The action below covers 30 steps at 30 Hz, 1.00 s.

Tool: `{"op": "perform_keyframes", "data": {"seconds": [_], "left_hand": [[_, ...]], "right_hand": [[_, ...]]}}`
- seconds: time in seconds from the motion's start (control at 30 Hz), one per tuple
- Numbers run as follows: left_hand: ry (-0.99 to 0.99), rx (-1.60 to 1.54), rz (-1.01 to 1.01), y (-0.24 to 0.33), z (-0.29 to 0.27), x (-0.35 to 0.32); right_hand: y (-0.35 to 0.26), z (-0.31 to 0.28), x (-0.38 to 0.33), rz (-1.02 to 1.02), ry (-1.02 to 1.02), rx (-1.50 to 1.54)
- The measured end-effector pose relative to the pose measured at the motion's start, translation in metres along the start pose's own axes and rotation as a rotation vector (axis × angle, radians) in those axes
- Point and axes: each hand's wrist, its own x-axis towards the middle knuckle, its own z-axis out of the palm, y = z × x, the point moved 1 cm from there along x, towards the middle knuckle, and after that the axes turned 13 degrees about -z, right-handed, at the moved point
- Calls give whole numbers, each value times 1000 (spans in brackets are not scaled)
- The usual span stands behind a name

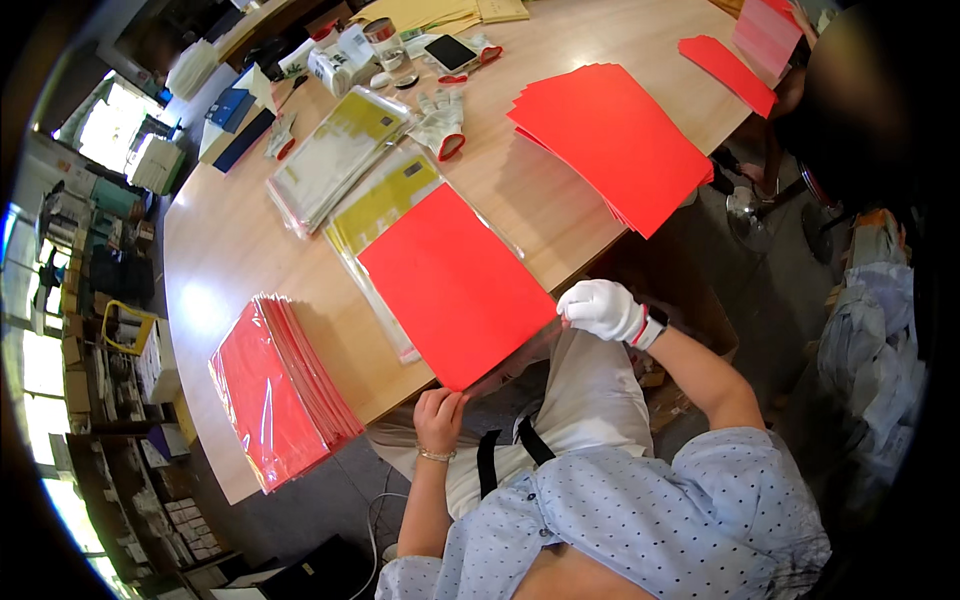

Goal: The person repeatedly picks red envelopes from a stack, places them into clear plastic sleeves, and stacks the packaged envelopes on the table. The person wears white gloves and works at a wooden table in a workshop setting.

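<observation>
A flat red paper sheet [455, 285] lies in front of me, over a clear plastic bag [375, 215] with a yellow-green band. My left hand [438, 420] is bare and pinches the sheet's near left corner. At its near right corner, my right hand [600, 310], in a white glove, closes on the edge. A strip of clear plastic shows below the sheet between my hands; whether my fingers hold it too I cannot make out. To the left sits a stack of plastic-wrapped red sheets [280, 390]. A fanned pile of bare red sheets [620, 140] lies to the right.
Beyond the sheet is a stack of clear plastic bags [340, 160]. A work glove [440, 122], a phone [451, 54] and a jar [390, 52] lie farther back. At the far right, another person's hand [803, 22] is beside more red sheets [728, 75]. The table's curved edge [400, 392] runs before me.
</observation>
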Motion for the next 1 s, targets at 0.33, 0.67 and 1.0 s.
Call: {"op": "perform_keyframes", "data": {"seconds": [0.33,0.67,1.0], "left_hand": [[-51,-750,-1057,-29,31,-13],[-102,-827,-758,26,-58,13],[461,-416,-715,-124,-291,-73]], "right_hand": [[-6,28,17,725,1,-266],[-36,85,6,711,513,706],[-135,207,248,326,-45,883]]}}
